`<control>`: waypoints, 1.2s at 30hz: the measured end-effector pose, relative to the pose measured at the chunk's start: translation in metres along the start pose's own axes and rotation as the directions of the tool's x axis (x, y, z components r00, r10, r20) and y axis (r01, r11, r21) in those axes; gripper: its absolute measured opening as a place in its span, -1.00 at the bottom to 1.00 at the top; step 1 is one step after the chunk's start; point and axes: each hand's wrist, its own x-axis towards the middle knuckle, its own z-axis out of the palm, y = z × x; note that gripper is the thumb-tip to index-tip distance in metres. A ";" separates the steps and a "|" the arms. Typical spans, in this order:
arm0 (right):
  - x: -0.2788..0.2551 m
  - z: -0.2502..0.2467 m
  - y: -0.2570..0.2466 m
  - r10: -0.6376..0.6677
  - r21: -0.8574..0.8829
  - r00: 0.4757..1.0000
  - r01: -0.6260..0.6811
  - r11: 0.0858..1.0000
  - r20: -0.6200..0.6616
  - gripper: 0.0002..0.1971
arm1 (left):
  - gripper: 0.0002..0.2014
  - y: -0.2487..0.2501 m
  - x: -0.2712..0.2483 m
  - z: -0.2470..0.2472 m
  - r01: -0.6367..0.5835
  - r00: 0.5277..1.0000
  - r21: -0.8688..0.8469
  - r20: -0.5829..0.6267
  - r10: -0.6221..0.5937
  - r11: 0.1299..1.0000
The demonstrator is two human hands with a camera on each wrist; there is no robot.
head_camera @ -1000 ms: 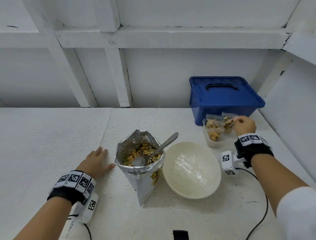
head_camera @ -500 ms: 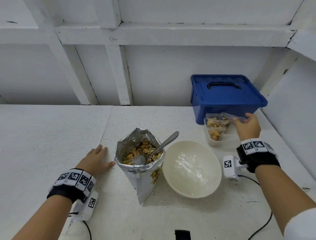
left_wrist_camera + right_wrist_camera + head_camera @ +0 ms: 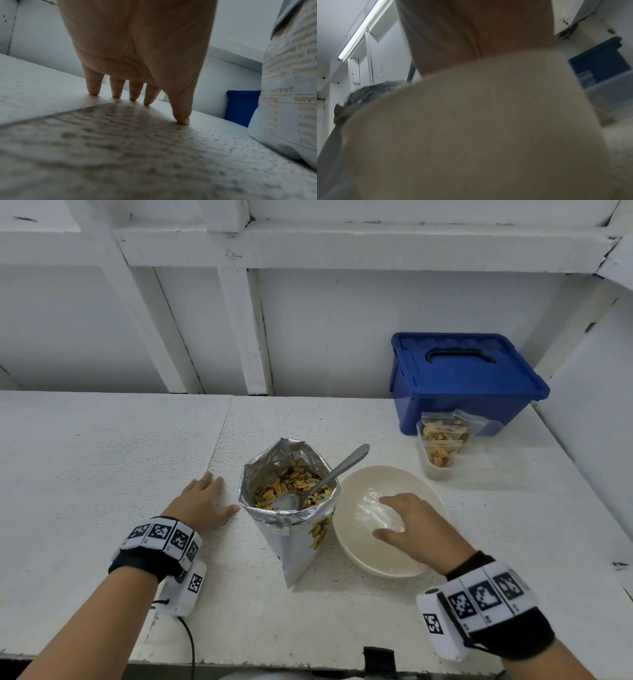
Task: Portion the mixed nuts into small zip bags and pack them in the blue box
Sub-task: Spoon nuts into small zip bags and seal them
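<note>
Left hand grip: the left hand point(image 3: 202, 501) lies flat on the white worktop point(image 3: 102, 460), fingers straight and spread, holding nothing; in the left wrist view the fingertips point(image 3: 182, 121) and thumb touch the surface
Right hand grip: the right hand point(image 3: 416, 530) hovers over the cream bowl point(image 3: 363, 556), fingers loosely spread and reaching down toward the clear plastic point(image 3: 371, 508) inside; whether they touch it I cannot tell, and nothing is clamped
Nut bag: the foil bag of mixed nuts point(image 3: 291, 508) stands open just to the right of the left grip, between the two hands, its thumb almost at the bag's side
Spoon: a metal spoon point(image 3: 329, 477) sits in the nuts, handle leaning out toward the right hand's side
Filled zip bags: small zip bags point(image 3: 442, 440) with nuts stand in a clear tub point(image 3: 435, 470) beyond the right grip, well apart from it
Blue box: the blue box point(image 3: 462, 381), lid on, stands just behind the tub, farthest from both grips, against the wall
Right wrist view: blurred, filled mostly by the bowl's outer wall point(image 3: 471, 121), with the blue box at the right edge
</note>
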 end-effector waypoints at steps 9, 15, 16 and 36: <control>0.015 0.019 -0.002 0.073 -0.079 0.987 -0.085 0.993 -0.141 -0.59 | -0.24 0.010 -0.007 -0.008 0.003 1.000 -0.009 0.000 -0.003 1.000; 0.007 0.012 -0.003 0.057 0.087 0.956 -0.033 0.996 -0.290 -0.84 | -0.22 0.010 -0.010 -0.011 0.021 1.000 -0.023 0.004 -0.021 1.000; 0.006 0.011 -0.004 0.044 0.085 0.951 -0.019 0.996 -0.307 -0.81 | -0.22 0.011 -0.010 -0.011 0.016 1.000 -0.019 -0.003 -0.016 1.000; -0.057 -0.102 -0.072 -0.222 -0.063 0.384 0.384 0.921 -0.896 -0.79 | -0.65 0.088 -0.105 -0.110 -0.380 0.747 -0.160 -0.634 0.200 0.911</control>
